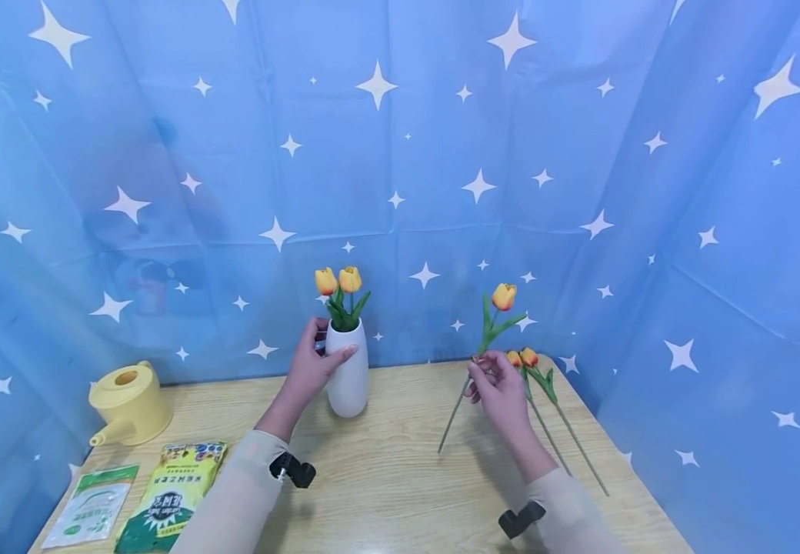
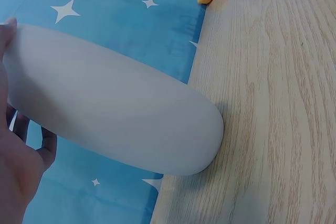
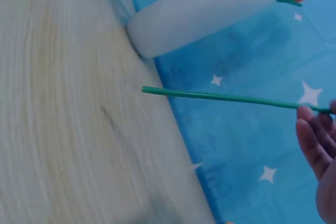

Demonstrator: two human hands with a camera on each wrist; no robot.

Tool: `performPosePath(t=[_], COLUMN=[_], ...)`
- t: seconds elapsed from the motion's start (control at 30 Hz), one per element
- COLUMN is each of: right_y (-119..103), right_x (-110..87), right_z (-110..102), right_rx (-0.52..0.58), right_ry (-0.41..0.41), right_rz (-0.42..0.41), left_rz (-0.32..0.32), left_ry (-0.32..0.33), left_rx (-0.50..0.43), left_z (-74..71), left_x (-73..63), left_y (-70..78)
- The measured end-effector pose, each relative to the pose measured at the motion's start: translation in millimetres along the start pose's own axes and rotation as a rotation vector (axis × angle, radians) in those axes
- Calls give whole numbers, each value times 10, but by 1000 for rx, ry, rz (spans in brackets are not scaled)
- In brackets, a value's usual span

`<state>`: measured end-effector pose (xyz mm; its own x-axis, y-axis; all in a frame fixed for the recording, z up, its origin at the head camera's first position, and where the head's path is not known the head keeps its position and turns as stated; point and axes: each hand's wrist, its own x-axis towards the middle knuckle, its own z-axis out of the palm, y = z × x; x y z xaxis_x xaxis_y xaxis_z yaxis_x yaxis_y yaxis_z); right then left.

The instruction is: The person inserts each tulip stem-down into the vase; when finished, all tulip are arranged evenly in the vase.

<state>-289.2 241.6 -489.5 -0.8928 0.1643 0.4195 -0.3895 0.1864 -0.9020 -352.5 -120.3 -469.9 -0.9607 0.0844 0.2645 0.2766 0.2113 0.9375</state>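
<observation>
A tall white vase (image 1: 348,377) stands at the back of the table, two yellow-orange tulips (image 1: 349,280) rising from its mouth. My left hand (image 1: 313,362) grips the vase near its top, thumb across the front and fingers behind. Off to the right, my right hand (image 1: 499,385) pinches a single tulip (image 1: 504,297) by the upper stem, below its leaves. That tulip is upright and slightly tilted, its green stem (image 3: 220,97) slanting down toward the vase side. Two more tulips (image 1: 528,357) lie on the table beyond the right hand, their stems partly hidden behind it.
On the left sit a yellow watering can (image 1: 138,404), a green-and-yellow bag (image 1: 177,492) and a smaller white-and-green packet (image 1: 94,506). A blue curtain with white stars (image 1: 400,169) hangs right behind the wooden table (image 1: 386,492).
</observation>
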Motion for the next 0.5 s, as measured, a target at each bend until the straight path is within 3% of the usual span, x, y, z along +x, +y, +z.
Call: performPosePath(t=[0.2,0.5], right_y=[-149,-444], right_x=[80,231], right_z=[122,294], right_rx=[81,96], right_ry=[45,88], right_rz=[-59,-179], left_rz=[-7,1], left_ry=[1,-1], left_rx=[-5,-7], left_z=[2,2], left_x=[8,22], left_y=[5,-19])
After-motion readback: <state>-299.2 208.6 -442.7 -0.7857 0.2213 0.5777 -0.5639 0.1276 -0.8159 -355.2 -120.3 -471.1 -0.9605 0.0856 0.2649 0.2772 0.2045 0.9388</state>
